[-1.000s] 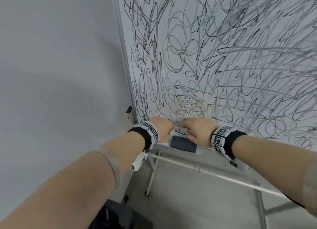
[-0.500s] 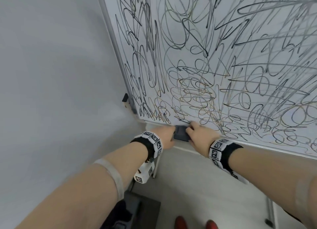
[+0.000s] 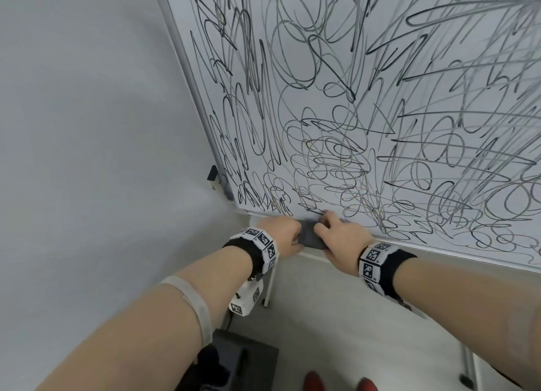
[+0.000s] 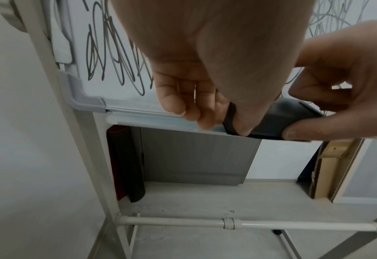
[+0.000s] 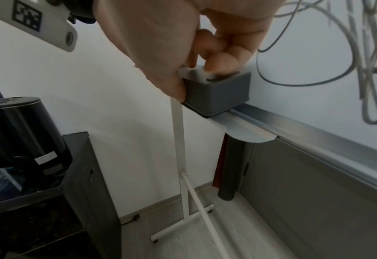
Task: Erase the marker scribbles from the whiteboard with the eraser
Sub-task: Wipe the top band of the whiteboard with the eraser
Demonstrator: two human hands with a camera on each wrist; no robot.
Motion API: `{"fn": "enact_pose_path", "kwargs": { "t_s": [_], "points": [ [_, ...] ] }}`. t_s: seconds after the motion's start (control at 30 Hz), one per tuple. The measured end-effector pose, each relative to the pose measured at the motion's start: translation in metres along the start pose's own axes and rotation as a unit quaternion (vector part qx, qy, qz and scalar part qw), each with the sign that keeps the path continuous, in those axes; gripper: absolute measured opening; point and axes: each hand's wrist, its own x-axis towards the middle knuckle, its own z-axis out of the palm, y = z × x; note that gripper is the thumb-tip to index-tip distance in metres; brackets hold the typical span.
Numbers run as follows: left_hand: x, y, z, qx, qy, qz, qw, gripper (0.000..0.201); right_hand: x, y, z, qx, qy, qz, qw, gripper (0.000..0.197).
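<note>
The whiteboard is covered in black and grey marker scribbles. At its bottom edge a dark grey block eraser sits at the narrow tray. My left hand grips the eraser's left end, thumb on it. My right hand grips the right end, fingers curled over the top and thumb along the front edge. In the right wrist view the eraser rests at the tray's left end, with the left hand beside it.
A plain wall stands to the left of the board. Below are the stand's white leg and crossbar. A black kettle sits on a dark cabinet at lower left. Red shoe tips show on the floor.
One second ago the eraser lay on the tray with both hands just above it. Both hands have since taken hold of its ends. The head view has moved closer to the board.
</note>
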Motion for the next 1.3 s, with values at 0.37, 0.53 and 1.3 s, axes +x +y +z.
{"fn": "enact_pose_path", "kwargs": {
  "t_s": [0.37, 0.53, 1.3],
  "points": [
    [-0.029, -0.010, -0.050, 0.028, -0.013, 0.002, 1.000, 0.029, -0.005, -0.024, -0.051, -0.043, 0.026, 0.006, 0.999, 0.054],
    [-0.056, -0.021, -0.105, 0.050, 0.043, -0.010, 0.998, 0.035, -0.004, -0.033, -0.112, -0.077, 0.089, -0.031, 0.993, 0.049],
    [-0.155, -0.061, -0.458, 0.017, 0.424, -0.038, 0.904, 0.071, -0.014, -0.033, -0.451, -0.235, 0.530, -0.101, 0.809, 0.054]
  ]
}}
